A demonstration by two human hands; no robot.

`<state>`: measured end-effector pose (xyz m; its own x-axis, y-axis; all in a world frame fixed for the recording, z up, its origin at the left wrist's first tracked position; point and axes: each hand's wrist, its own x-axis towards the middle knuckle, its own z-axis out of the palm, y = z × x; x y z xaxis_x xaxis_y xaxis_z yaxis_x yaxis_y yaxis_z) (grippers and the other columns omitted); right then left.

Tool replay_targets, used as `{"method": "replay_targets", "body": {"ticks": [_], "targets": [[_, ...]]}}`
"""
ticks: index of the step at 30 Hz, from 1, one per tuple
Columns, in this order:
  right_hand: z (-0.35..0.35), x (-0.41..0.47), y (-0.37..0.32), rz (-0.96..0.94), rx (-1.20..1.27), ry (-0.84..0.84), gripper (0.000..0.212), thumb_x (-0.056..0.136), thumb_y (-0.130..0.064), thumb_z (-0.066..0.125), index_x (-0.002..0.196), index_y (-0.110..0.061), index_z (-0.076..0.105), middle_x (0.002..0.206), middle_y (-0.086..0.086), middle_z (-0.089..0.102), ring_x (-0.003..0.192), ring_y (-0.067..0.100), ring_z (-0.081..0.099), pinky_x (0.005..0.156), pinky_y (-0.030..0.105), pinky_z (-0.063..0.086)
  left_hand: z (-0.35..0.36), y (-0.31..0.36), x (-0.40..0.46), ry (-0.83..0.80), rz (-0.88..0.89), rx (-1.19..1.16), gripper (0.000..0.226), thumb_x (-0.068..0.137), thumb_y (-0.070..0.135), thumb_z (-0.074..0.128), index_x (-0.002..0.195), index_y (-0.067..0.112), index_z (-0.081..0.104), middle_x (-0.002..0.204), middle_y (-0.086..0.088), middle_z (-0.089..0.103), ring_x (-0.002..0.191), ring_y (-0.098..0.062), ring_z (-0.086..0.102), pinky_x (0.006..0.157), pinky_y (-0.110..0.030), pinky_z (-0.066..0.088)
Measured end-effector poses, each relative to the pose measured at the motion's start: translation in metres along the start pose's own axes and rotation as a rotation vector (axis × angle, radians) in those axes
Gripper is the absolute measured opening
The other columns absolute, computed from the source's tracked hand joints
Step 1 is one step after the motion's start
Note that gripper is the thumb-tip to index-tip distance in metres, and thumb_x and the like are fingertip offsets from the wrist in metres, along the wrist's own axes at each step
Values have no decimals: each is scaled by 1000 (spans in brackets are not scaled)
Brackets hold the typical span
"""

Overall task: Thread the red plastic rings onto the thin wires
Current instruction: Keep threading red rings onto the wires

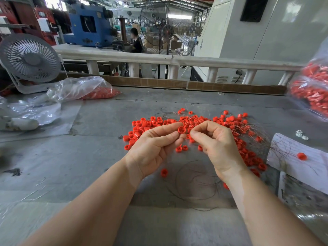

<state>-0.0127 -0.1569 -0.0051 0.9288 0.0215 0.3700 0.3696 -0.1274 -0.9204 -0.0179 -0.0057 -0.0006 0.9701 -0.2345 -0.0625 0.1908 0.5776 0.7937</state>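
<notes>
Wide grey desk (74,166) filling the lower view, and beyond its far rail a big white machine cabinet (266,32) and a blue machine (88,23), neither showing a label that can be read. At the left a white desk fan (29,59) stands facing in, with a crumpled clear bag (78,88) beside it, red parts showing through its right end. On the right edge a second bag of red parts (312,93) is blurred and cut off by the frame. Centre desk, a loose heap of red plastic rings (154,122) spreads across towards the right, tangled with thin wires (248,128) that are hard to trace; a dark wire coil (193,181) lies nearer the person between the forearms. At the right, a sheet of paper (292,153) carries handwriting too faint to read, a single ring lying on it. Now the hands: the left hand (152,150) is up over the heap, thumb and forefinger pinching one red ring (181,129), its hollow facing the camera. The right hand (214,141) meets it, fingers (197,134) curled and pinched tight just beside that ring; any wire in that pinch is too fine to make out.
</notes>
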Motion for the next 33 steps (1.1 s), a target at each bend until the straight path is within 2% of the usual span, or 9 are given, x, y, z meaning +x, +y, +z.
{"method": "replay_targets", "body": {"ticks": [8, 12, 17, 21, 23, 29, 33], "targets": [[0, 0, 1, 39, 56, -37, 20, 81, -13, 65, 64, -24, 66, 59, -2, 58, 48, 0, 43, 53, 12, 35, -1, -1, 0, -10, 43, 10, 23, 63, -4, 58, 73, 7, 76, 72, -10, 71, 67, -14, 70, 62, -17, 56], [1, 0, 0, 64, 86, -58, 11, 72, -23, 62, 62, -27, 67, 56, -7, 58, 46, -1, 44, 47, 9, 34, -1, -2, 0, -24, 60, 31, 23, 63, -3, 59, 71, 9, 76, 70, -9, 71, 67, -13, 70, 62, -17, 56], [1, 0, 0, 48, 94, -80, 17, 77, -18, 63, 63, -26, 67, 59, -4, 59, 45, -1, 44, 45, 8, 34, -2, -2, 0, -43, 54, 28, 22, 64, -3, 59, 71, 9, 76, 71, -10, 71, 68, -14, 70, 63, -17, 56], [1, 0, 2, 25, 69, -49, 29, 85, -5, 62, 62, -23, 65, 57, -4, 58, 44, -1, 43, 46, 8, 33, -1, -1, -1, -36, 50, 23, 22, 64, -3, 59, 71, 9, 76, 70, -11, 71, 66, -14, 70, 62, -17, 56], [2, -1, 1, 9, 46, -37, 28, 85, -4, 61, 62, -21, 63, 57, -5, 59, 45, -2, 44, 47, 8, 34, -1, -1, -1, -32, 40, 15, 21, 64, -3, 59, 72, 8, 76, 70, -12, 71, 66, -14, 70, 61, -17, 56], [3, -1, 0, -10, 4, -6, 26, 84, -4, 61, 63, -19, 61, 61, 7, 56, 45, 0, 39, 47, 11, 35, -2, 3, -1, -42, 5, 1, 21, 65, 4, 60, 76, 8, 77, 75, -14, 72, 70, -15, 71, 60, -16, 55], [3, 0, 1, -17, -14, -2, 26, 84, -4, 62, 63, -20, 61, 60, 5, 57, 48, 1, 42, 49, 12, 36, -1, 2, -1, -32, 12, 3, 20, 66, 3, 60, 76, 8, 77, 74, -13, 72, 70, -14, 71, 60, -15, 55]]}}
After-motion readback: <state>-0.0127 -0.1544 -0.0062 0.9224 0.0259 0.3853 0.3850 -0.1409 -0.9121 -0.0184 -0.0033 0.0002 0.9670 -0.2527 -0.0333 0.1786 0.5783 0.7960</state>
